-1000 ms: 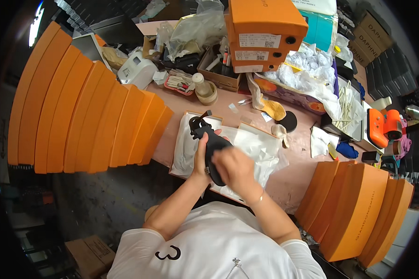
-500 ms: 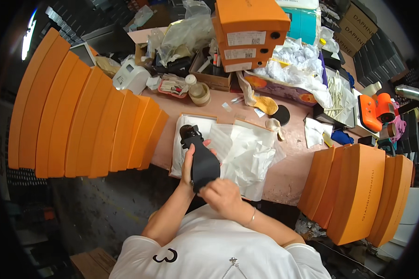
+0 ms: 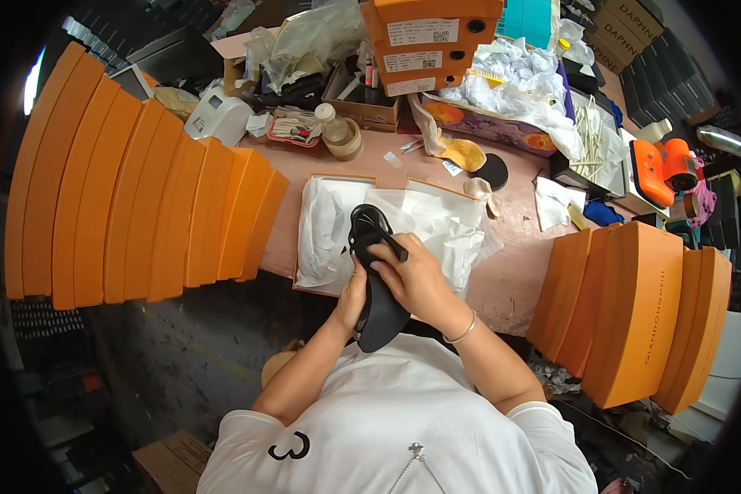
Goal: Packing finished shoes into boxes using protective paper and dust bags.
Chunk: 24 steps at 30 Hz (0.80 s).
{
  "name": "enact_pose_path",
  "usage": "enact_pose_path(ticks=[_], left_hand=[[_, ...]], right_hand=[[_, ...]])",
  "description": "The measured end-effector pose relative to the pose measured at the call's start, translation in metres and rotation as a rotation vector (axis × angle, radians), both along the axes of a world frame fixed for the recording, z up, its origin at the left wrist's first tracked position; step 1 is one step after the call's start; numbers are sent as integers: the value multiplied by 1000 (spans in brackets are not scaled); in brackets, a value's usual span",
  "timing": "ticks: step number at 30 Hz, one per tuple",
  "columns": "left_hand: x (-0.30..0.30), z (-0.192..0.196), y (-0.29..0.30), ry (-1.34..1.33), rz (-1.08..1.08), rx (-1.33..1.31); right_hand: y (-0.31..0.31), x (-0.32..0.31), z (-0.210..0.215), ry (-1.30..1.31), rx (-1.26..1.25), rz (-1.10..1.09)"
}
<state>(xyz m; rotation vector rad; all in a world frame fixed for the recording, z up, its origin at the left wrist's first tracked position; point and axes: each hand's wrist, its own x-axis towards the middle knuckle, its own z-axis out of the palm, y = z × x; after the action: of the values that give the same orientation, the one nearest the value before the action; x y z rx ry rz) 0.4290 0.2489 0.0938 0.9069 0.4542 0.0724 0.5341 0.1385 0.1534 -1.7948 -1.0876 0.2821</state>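
I hold a black sandal [image 3: 376, 272] sole-up in front of my chest, its strap end pointing away from me. My left hand [image 3: 352, 298] grips its left edge from underneath. My right hand [image 3: 416, 280] lies over its right side, with the fingers reaching onto the strap. Just beyond the sandal an open orange shoe box [image 3: 334, 178] lined with white tissue paper [image 3: 436, 222] sits on the pink table [image 3: 510, 280].
Tall stacks of orange shoe boxes stand at my left [image 3: 140, 206] and right [image 3: 634, 305]. More boxes [image 3: 432, 41], crumpled white paper [image 3: 519, 90], a plastic bottle [image 3: 331, 123], an insole [image 3: 461, 152] and an orange tool [image 3: 659, 169] crowd the table's far side.
Both hands have turned and shifted the black sandal slightly toward me; my right hand now reaches further up onto the strap. The view has tilted a little.
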Motion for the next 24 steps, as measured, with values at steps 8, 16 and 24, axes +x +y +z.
enact_pose_path(ticks=[8,16,24], left_hand=[[-23,-5,-4,8,-172,138],[-27,21,27,1,-267,-130],[-32,57,11,-7,-579,422]], right_hand=[[-12,-18,-14,-65,163,-46],[-64,-15,1,486,73,479],[-40,26,38,-336,99,368]])
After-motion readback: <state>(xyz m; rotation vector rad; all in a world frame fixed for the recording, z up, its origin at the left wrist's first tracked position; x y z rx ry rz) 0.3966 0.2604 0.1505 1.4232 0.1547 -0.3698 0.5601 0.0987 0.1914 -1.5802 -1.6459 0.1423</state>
